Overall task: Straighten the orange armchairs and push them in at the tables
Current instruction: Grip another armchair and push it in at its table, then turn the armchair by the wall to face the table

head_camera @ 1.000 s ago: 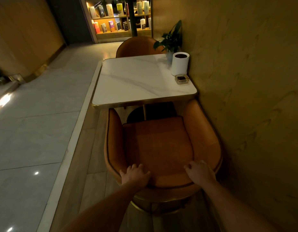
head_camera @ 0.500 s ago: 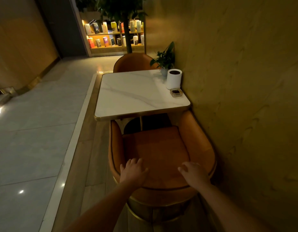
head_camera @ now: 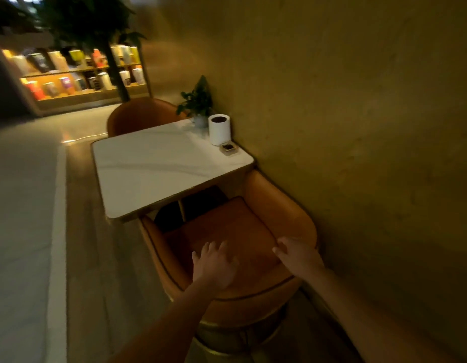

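Two hands, left hand [head_camera: 214,265] and right hand [head_camera: 298,258], fingers spread, gripping nothing, at near orange armchair [head_camera: 275,205] backrest; contact unclear in blur. Push-in step; next: square seat under marble table [head_camera: 159,166].

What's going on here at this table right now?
A person stands behind the near orange armchair with both hands at its backrest. The left hand lies on the top rim and the right hand just inside it, fingers spread rather than gripping. The frame is blurred, so firm contact is hard to judge. The chair's front is tucked under the marble-topped table, close to the wall. A second orange armchair sits at the far side.
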Tool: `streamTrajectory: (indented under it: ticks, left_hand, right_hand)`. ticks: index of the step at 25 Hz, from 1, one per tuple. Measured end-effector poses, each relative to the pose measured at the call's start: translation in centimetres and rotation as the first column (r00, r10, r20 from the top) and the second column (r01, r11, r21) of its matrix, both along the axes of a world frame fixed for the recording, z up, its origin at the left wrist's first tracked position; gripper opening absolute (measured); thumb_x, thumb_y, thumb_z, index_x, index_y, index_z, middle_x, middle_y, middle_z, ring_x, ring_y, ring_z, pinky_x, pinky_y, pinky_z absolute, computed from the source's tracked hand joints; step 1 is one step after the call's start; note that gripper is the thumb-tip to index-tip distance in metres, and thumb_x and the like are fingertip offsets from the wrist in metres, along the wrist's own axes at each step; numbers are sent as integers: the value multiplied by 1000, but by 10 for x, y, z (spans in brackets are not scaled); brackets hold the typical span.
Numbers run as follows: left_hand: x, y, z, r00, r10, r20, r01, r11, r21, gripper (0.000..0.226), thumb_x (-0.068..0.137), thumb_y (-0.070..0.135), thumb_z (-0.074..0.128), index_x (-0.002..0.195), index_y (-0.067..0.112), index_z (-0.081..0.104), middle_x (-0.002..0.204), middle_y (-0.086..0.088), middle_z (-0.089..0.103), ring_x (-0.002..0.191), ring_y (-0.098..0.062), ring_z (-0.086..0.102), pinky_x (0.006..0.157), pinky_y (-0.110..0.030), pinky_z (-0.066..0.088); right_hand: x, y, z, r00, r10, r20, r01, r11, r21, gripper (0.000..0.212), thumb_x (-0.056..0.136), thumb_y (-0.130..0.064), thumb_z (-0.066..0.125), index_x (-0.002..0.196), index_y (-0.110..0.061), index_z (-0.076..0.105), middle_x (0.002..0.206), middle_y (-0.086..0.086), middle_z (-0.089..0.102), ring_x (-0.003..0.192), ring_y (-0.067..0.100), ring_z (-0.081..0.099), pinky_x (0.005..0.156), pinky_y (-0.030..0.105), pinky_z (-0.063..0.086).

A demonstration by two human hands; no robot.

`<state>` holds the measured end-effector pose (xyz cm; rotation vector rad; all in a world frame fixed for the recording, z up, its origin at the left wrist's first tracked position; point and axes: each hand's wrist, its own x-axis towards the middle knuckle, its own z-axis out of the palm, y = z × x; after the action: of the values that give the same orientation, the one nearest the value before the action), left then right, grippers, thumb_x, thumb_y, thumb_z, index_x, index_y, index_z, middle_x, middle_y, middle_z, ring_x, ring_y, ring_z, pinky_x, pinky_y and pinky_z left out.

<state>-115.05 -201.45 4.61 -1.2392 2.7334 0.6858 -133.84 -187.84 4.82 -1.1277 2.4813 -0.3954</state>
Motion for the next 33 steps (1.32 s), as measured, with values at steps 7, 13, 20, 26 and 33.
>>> streamTrajectory:
  ticks: [7,13,20,26,33]
  left_hand:
    - [5,12,12,925,-380,13,381,924,-26,59,100,52,31,151,21,31,160,-7,29,151,-28,15,121,-60,10]
    - [-17,82,26,775,-632,2,632,774,-49,52,100,50,32,146,25,36,151,-10,39,144,-32,28,117,-62,18]
    - [-41,186,29,576,-815,-54,814,579,-51,60,101,52,37,155,27,24,159,-4,29,146,-26,27,117,-48,27]
    - [-48,285,16,423,-904,-58,906,424,5,61,102,54,37,155,30,21,160,-2,29,142,-23,35,113,-43,38]
    - [-73,383,-6,146,-988,57,988,149,47,63,102,56,35,156,30,17,161,-1,23,143,-25,33,111,-43,38]
  right_hand:
    - [71,60,21,961,-272,-52,272,962,-10,40,102,-49,44,129,-24,58,124,1,59,119,22,54,91,37,48]
    - [95,154,24,844,-532,-60,534,846,6,51,102,-53,40,145,-27,46,137,5,58,124,24,54,93,37,50]
    - [133,271,25,668,-734,-126,725,680,-115,43,102,-47,43,138,-26,54,138,0,58,128,22,51,97,37,49]
    - [168,374,11,481,-866,-138,843,500,-198,33,102,-39,48,126,-21,60,123,0,61,115,23,56,80,32,47]
    - [207,448,-24,233,-971,-58,968,237,-84,40,100,-43,48,134,-23,56,136,3,56,126,23,48,98,38,47]
